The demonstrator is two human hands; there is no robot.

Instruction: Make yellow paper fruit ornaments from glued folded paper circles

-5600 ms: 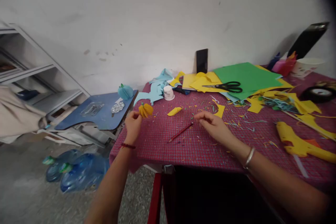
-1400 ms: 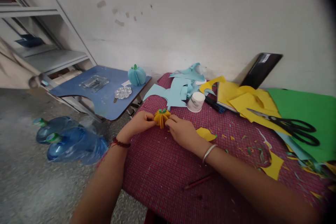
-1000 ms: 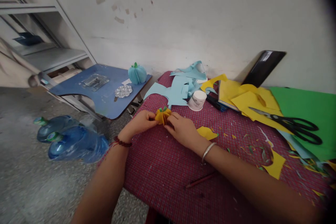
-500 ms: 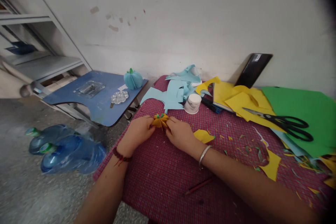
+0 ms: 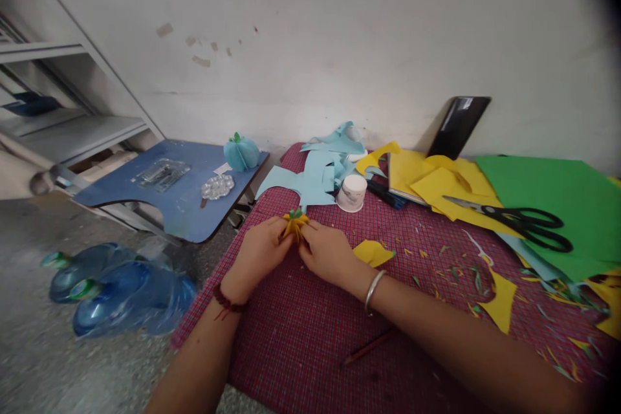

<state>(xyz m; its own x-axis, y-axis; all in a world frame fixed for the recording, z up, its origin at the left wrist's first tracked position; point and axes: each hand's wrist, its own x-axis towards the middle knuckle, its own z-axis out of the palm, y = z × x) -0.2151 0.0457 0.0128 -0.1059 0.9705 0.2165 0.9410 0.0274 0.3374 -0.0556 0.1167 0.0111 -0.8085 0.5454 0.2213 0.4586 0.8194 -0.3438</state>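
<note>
Furthest to my left stands a grey metal shelf unit (image 5: 85, 132), with two blue clear-plastic water bottles (image 5: 129, 301), green-capped, lying on the speckled floor. Next comes a low blue table (image 5: 194, 217) with a curved cut-out edge. On it a flat clear plastic packet (image 5: 163, 174) lies left of a silvery, lumpy cluster (image 5: 217, 187), and behind that sits a round pale-blue paper pumpkin (image 5: 241, 154) with a green leaf on top.

Then I see the person's left hand (image 5: 262, 251), over a table covered in a red checked cloth (image 5: 281, 336). Its thumb and fingers are closed on the left side of a small orange-yellow paper pumpkin (image 5: 294, 226) with green leaves at its top. Cut pale-blue paper (image 5: 317, 176) lies behind it. The right hand (image 5: 330, 255) has its fingers pressed to the pumpkin's other side, so the thing sits between both hands; whether it touches the cloth I can't tell.

Beyond the right hand stands a white paper cup (image 5: 352, 193). A red pencil (image 5: 366, 347) lies partly under the right forearm, and a yellow paper cutting (image 5: 372, 252) lies just beside the right wrist. Further right, black-handled scissors (image 5: 526, 218) lie across yellow and green paper.
</note>
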